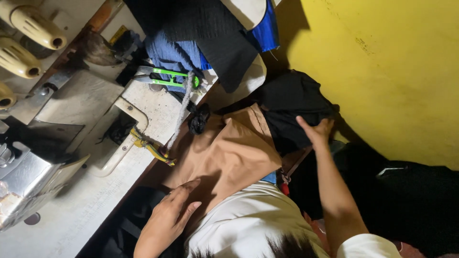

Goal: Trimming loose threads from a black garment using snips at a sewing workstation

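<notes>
Although the head camera is tilted, so that the table edge runs slantwise, the scene can be read clearly. The left hand (172, 215) is laid flat, fingers spread apart and clamped on nothing, on the near edge of a tan woven fabric piece (229, 153) that is draped over the person's lap, just right of the table edge. The right hand (316, 131) is stretched out to the far right, and its fingers are closed on a bunched black cloth bundle (291, 107), which is pressed against the far corner of the tan piece and lies beside a bright yellow painted wall (382, 71). The two hands are kept well apart, with the tan fabric between them. A white short-sleeved shirt (244, 220) is seen at the near edge, worn by the person.

On the pale worn sewing table (71, 210) at the left, a grey metal sewing machine (33, 177) is mounted. Three cream-coloured thread cones (33, 26) are ranged at the far left corner. A pair of green-handled thread snips (162, 76) is laid near the far table edge, and a grey twisted cord (181, 112) is hung across it, down towards a yellow patterned strap (153, 149). Folded blue and dark fabric pieces (191, 43) are piled beyond the snips. A small black object (198, 119), too dark to be identified, is lodged at the table edge beside the tan fabric.
</notes>
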